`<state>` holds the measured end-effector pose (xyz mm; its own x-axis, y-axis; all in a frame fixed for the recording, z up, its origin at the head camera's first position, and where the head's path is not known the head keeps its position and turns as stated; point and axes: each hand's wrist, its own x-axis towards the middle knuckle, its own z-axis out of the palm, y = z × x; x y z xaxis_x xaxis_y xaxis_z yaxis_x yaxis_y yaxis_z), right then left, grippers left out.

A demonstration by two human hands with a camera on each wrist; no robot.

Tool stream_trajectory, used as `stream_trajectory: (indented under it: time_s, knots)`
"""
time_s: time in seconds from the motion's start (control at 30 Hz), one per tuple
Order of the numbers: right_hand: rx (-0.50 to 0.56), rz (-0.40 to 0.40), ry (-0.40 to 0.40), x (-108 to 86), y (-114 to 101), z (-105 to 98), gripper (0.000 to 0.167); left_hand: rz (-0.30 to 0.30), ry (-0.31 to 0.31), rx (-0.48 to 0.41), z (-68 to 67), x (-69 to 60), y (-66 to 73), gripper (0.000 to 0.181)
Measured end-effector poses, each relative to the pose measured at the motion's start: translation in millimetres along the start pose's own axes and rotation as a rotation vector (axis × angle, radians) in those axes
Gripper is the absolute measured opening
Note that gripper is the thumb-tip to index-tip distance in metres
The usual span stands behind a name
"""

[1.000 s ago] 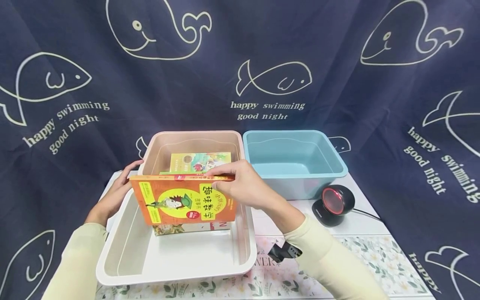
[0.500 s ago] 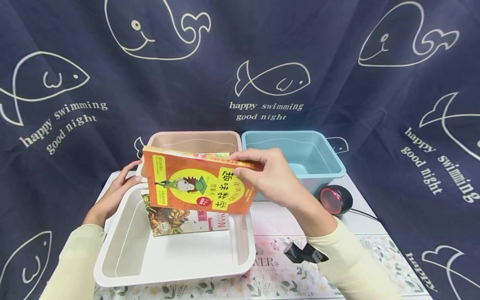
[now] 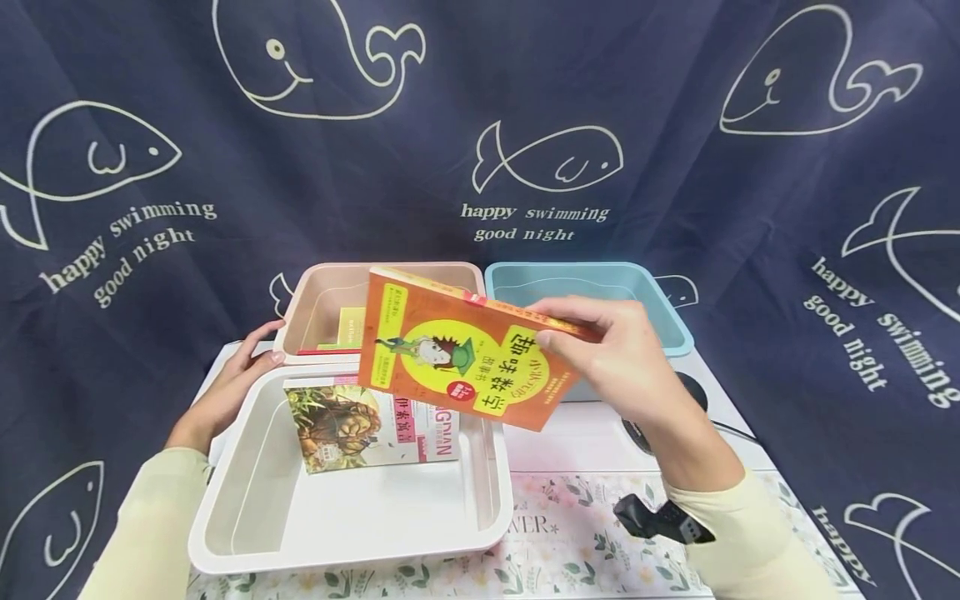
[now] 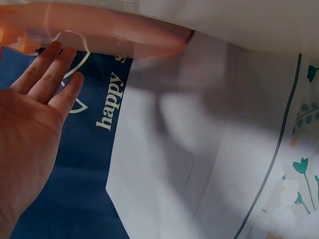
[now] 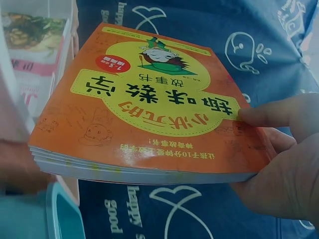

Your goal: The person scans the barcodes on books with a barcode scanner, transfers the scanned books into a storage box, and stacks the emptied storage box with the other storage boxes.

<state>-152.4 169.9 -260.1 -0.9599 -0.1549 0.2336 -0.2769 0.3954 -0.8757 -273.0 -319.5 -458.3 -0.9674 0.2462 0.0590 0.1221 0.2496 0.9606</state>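
My right hand (image 3: 622, 358) pinches the orange book (image 3: 450, 358) by its spine near one end, holding it tilted in the air above the right part of the white bin (image 3: 352, 558). In the right wrist view the thumb of my right hand (image 5: 284, 149) lies on the orange cover (image 5: 164, 114). A book with a lion cover (image 3: 352, 425) stands at the back of the white bin. My left hand (image 3: 232, 387), fingers extended, touches the left edge of the pink bin (image 3: 307, 292); in the left wrist view the left hand (image 4: 40, 109) holds nothing.
A blue bin (image 3: 592, 287) stands right of the pink bin, which has a yellow book (image 3: 351, 325) and a red edge inside. A black round device (image 3: 693, 396) with a cable sits behind my right forearm. The table (image 3: 555, 500) has a flowered cover.
My right hand has lifted the orange book and carried it to the right, tilting it and uncovering the lion book. The left hand has stayed at the pink bin's edge.
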Motion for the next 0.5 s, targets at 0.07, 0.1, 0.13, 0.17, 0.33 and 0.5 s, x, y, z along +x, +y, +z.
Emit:
stream_trajectory:
  time_s: [0.07, 0.1, 0.13, 0.17, 0.33, 0.5]
  knots:
    - [-0.004, -0.005, 0.026, -4.1, 4, -7, 0.027, 0.002, -0.001, 0.014, -0.3, 0.9, 0.2, 0.06]
    - [-0.012, -0.004, 0.039, -6.0, 5, -11, 0.027, 0.001, -0.001, 0.018, -0.4, 0.9, 0.2, 0.059]
    - [-0.015, -0.001, 0.05, -7.8, 7, -14, 0.026, 0.0, -0.004, 0.02, -0.9, 0.7, -0.1, 0.059]
    - [-0.02, 0.005, 0.061, -9.4, 8, -17, 0.026, -0.001, -0.006, 0.021, -1.2, 0.3, -0.4, 0.059]
    - [-0.045, 0.037, 0.12, -17.3, 15, -29, 0.026, -0.004, -0.018, 0.02, -2.8, -2.1, -1.7, 0.057]
    - [-0.043, 0.151, 0.165, -31.3, 27, -43, 0.031, -0.006, -0.012, 0.039, -2.5, 1.5, -0.9, 0.057]
